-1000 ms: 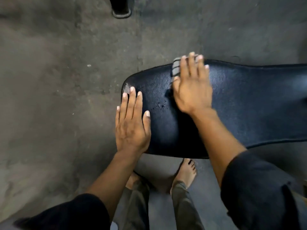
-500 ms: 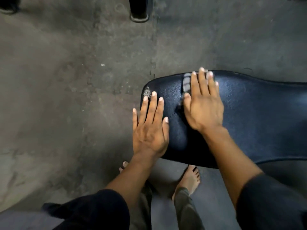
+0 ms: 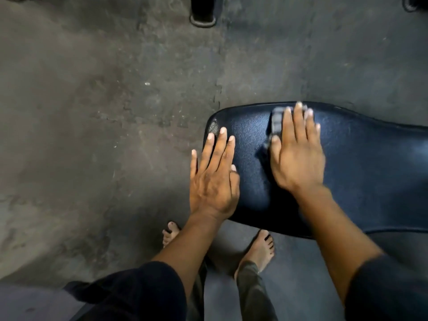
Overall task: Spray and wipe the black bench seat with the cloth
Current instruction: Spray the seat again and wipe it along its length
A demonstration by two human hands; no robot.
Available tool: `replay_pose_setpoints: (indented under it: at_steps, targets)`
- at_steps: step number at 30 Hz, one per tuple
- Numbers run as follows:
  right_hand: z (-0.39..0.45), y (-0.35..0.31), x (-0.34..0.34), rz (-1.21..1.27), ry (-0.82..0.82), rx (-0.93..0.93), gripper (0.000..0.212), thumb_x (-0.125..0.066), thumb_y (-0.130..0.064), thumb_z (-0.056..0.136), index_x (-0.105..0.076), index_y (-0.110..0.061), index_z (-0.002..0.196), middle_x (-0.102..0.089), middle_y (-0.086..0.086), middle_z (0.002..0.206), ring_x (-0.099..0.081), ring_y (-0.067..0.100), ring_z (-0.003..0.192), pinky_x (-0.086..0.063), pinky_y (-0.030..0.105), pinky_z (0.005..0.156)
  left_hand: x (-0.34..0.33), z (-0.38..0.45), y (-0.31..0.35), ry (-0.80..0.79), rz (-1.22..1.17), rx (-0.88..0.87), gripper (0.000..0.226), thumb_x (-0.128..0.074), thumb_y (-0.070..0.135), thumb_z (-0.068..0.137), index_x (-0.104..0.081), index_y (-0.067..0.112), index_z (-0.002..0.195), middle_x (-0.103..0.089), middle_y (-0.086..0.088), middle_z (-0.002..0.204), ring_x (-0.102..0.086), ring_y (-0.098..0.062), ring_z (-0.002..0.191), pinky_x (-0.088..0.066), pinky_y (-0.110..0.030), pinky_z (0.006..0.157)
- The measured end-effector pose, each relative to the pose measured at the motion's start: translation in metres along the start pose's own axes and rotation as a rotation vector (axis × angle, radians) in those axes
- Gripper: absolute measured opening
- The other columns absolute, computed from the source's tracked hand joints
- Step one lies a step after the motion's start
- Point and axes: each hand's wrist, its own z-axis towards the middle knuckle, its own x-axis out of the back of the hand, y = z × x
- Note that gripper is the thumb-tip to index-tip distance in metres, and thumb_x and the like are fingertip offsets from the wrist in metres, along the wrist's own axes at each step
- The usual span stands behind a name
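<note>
The black bench seat [image 3: 370,172] runs from the middle of the view off to the right, its rounded left end nearest me. My right hand [image 3: 297,156] lies flat on the seat, pressing down a grey cloth [image 3: 276,120]; only a strip of the cloth shows past my fingers and thumb. My left hand [image 3: 214,179] rests flat with fingers apart on the seat's left end, holding nothing. No spray bottle is in view.
Worn grey concrete floor [image 3: 104,112] spreads to the left and behind the bench. My bare feet [image 3: 259,249] stand under the seat's near edge. A black leg with a round foot [image 3: 203,15] stands at the top, another dark foot [image 3: 414,3] at the top right corner.
The view has shifted, so the bench and both hands sit further right and lower. My right hand with the cloth stays near the seat's far edge; the left hand stays flat on the end.
</note>
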Motion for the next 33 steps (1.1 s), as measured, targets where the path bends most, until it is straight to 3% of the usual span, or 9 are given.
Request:
replay_pose_setpoints:
  at_steps: [4, 8, 11, 16, 19, 22, 24, 28, 33]
  targets:
    - [0.037, -0.046, 0.000, -0.003, -0.024, 0.166, 0.073, -0.023, -0.041, 0.106, -0.022, -0.012, 0.173, -0.016, 0.012, 0.182, -0.010, 0.038, 0.169, -0.009, 0.054, 0.138, -0.001, 0.000, -0.001, -0.007, 0.014, 0.002, 0.069, -0.038, 0.027, 0.102, -0.027, 0.027, 0.170, -0.012, 0.012, 0.181, -0.004, -0.012, 0.168, -0.007, -0.054, 0.135]
    - [-0.043, -0.030, -0.004, -0.018, -0.048, 0.254, 0.073, -0.031, -0.036, 0.106, -0.015, -0.013, 0.174, -0.005, 0.007, 0.184, -0.001, 0.031, 0.171, -0.015, 0.053, 0.137, 0.005, -0.001, 0.000, -0.038, -0.005, -0.003, 0.071, -0.037, 0.027, 0.101, -0.025, 0.028, 0.171, -0.011, 0.011, 0.182, -0.002, -0.012, 0.169, -0.012, -0.057, 0.135]
    - [-0.077, 0.000, -0.006, -0.033, -0.078, 0.226, 0.076, -0.034, -0.035, 0.102, -0.019, -0.013, 0.173, -0.008, 0.008, 0.184, -0.007, 0.033, 0.170, -0.021, 0.058, 0.135, 0.005, 0.000, 0.001, -0.016, 0.009, -0.004, 0.070, -0.040, 0.027, 0.102, -0.026, 0.028, 0.171, -0.012, 0.011, 0.182, -0.005, -0.013, 0.169, -0.015, -0.059, 0.135]
    - [-0.003, -0.015, 0.000, 0.025, -0.004, 0.052, 0.072, -0.024, -0.040, 0.108, -0.020, -0.010, 0.173, -0.011, 0.013, 0.183, -0.009, 0.038, 0.169, -0.011, 0.054, 0.137, -0.001, -0.001, -0.001, -0.008, 0.024, -0.005, 0.071, -0.041, 0.029, 0.100, -0.027, 0.029, 0.170, -0.013, 0.011, 0.181, -0.006, -0.013, 0.168, -0.013, -0.058, 0.135]
    - [0.031, -0.043, 0.000, 0.037, -0.021, 0.146, 0.071, -0.028, -0.039, 0.106, -0.025, -0.012, 0.172, -0.018, 0.011, 0.182, -0.012, 0.039, 0.169, -0.012, 0.055, 0.137, -0.002, -0.004, -0.002, -0.015, 0.081, -0.024, 0.072, -0.044, 0.036, 0.102, -0.024, 0.026, 0.171, -0.010, 0.008, 0.182, -0.005, -0.016, 0.169, -0.012, -0.059, 0.135]
    - [0.002, -0.045, 0.003, 0.005, -0.070, 0.245, 0.071, -0.027, -0.037, 0.107, -0.018, -0.015, 0.174, -0.010, 0.007, 0.184, -0.005, 0.034, 0.170, -0.013, 0.054, 0.137, 0.003, -0.012, -0.007, -0.058, 0.143, -0.078, 0.078, -0.046, 0.048, 0.104, -0.018, 0.023, 0.172, -0.003, 0.003, 0.183, 0.001, -0.020, 0.169, -0.013, -0.060, 0.134]
    - [-0.038, -0.030, 0.004, -0.025, -0.094, 0.218, 0.071, -0.024, -0.039, 0.109, -0.013, -0.016, 0.175, -0.004, 0.006, 0.184, 0.000, 0.031, 0.171, -0.016, 0.055, 0.137, 0.008, -0.017, -0.012, -0.088, 0.181, -0.122, 0.084, -0.046, 0.056, 0.103, -0.015, 0.022, 0.173, 0.001, 0.001, 0.183, 0.002, -0.023, 0.170, -0.018, -0.062, 0.133]
    - [-0.075, 0.000, 0.002, -0.040, -0.110, 0.107, 0.072, -0.027, -0.039, 0.106, -0.020, -0.013, 0.173, -0.010, 0.008, 0.183, -0.010, 0.034, 0.169, -0.025, 0.062, 0.133, 0.012, -0.019, -0.016, -0.091, 0.201, -0.148, 0.087, -0.047, 0.061, 0.103, -0.014, 0.020, 0.173, 0.001, -0.001, 0.183, -0.001, -0.026, 0.170, -0.022, -0.063, 0.131]
    - [0.011, -0.022, 0.006, 0.018, -0.030, 0.001, 0.070, -0.029, -0.041, 0.111, -0.019, -0.010, 0.173, -0.012, 0.013, 0.183, -0.010, 0.041, 0.169, -0.010, 0.058, 0.137, 0.004, -0.021, -0.017, -0.082, 0.195, -0.137, 0.086, -0.047, 0.060, 0.103, -0.017, 0.020, 0.172, -0.002, -0.002, 0.183, -0.002, -0.027, 0.170, -0.017, -0.062, 0.132]
